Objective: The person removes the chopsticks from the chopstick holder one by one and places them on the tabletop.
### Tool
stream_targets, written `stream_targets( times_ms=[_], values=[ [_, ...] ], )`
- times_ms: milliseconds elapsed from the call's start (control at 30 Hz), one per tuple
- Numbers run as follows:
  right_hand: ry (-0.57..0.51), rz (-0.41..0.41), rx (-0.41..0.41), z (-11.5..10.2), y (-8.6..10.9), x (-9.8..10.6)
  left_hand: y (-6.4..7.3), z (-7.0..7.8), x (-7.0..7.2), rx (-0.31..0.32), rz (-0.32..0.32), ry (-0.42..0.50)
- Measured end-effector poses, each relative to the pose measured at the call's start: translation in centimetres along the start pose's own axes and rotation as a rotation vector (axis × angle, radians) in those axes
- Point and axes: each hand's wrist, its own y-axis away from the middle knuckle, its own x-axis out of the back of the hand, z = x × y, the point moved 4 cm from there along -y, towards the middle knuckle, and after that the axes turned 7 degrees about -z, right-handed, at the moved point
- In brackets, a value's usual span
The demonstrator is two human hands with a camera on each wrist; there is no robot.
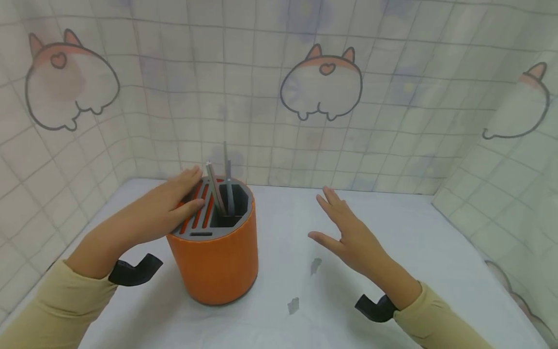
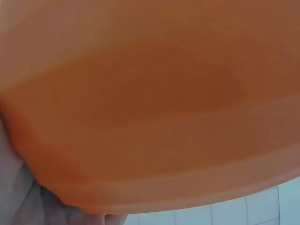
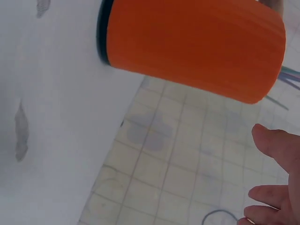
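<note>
- the wall [image 1: 261, 131], printed with a grid and round animal shapes, fills the upper half of the head frame.
- the table [image 1: 405, 223], white, spreads across the lower half.
- the holder [image 1: 215, 266], orange with a grey top [image 1: 226, 232], stands upright on the table, left of centre in the head frame; in the right wrist frame it fills the upper middle. so it is set down, not lifted.
- the left hand [image 1: 176, 206], in the left half of the head frame, rests on the holder: fingers fairly straight along the far left edge, thumb laid over the top. that contact is not yet over, so i judge the handling unfinished.
- the right hand [image 1: 348, 237], right of centre, is clear of the holder, thumb spread wide from the fingers and nothing in them.
- the compartment [image 1: 241, 196], at the right of the top, is in use.
- the sticks [image 1: 229, 191] stand in it, leaning slightly; that much looks done. their exact number is hard to tell.
- the slots [image 1: 196, 220], left of the sticks, show no contents where visible; the thumb and fingers hide some. whether filling them is left, one moment cannot settle.
</note>
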Motion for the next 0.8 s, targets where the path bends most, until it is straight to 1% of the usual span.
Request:
stream_targets(
  times_ms=[100, 267, 367, 467, 567, 667, 800],
  values=[
    [-0.035, 0.003, 0.048, -1.4, -0.6, 0.1, -0.1, 0.1, 0.0, -0.009, -0.001, 0.008],
    [-0.092, 0.011, 0.132, -3.8, -1.5, 0.3, -0.1, 0.4, -0.3, -0.043, -0.003, 0.008],
    [-0.135, 0.035, 0.19, -5.1, -2.2, 0.4, 0.0, 0.5, -0.5, -0.047, -0.016, 0.012],
    [-0.174, 0.086, 0.245, -6.3, -2.9, 0.6, 0.0, 0.5, -0.7, -0.05, -0.015, 0.016],
    [-0.219, 0.154, 0.297, -7.4, -3.5, 0.8, 0.0, 0.5, -0.7, -0.049, -0.016, 0.017],
    [-0.293, 0.228, 0.359, -8.3, -4.1, 0.8, 0.0, 0.4, -0.7, -0.05, -0.015, 0.016],
    [-0.415, 0.276, 0.4, -9.2, -4.9, 0.4, 0.0, 0.4, -0.7, -0.063, -0.005, 0.019]
  ],
)
